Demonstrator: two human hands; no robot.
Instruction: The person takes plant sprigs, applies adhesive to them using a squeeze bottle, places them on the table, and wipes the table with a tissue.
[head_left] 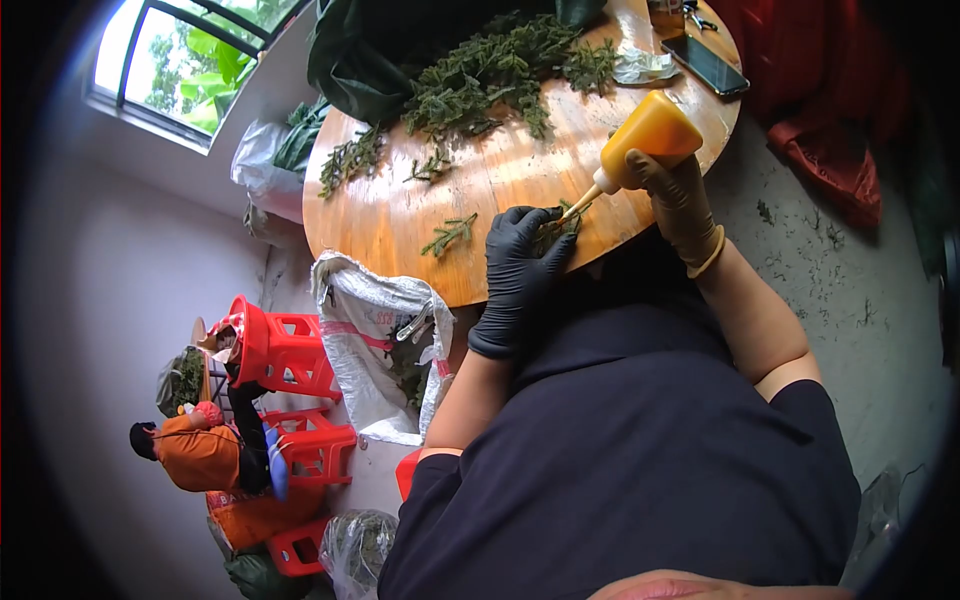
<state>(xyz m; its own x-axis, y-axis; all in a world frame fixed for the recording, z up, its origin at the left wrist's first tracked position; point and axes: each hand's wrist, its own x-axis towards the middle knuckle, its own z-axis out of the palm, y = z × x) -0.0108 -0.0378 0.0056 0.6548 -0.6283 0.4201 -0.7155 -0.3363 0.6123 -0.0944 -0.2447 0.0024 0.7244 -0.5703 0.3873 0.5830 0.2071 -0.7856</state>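
My right hand [675,195], in a tan glove, is closed around a squeeze bottle [655,135] of amber liquid. The bottle tilts down to the left, and its thin nozzle reaches the fingers of my left hand [522,255]. That hand wears a black glove and pinches a small green artificial sprig [552,235] at the table's near edge. The fingers partly cover the sprig, and I cannot tell whether liquid is coming out. A loose green sprig [449,234] lies on the round wooden table [400,265] left of my hands.
A pile of green sprigs [490,75] covers the table's far side, near a phone [705,64] and a crumpled wrapper [643,67]. A white woven sack [385,330] stands at the table's left edge. Farther left, a person in orange [200,458] sits near red stools [310,447].
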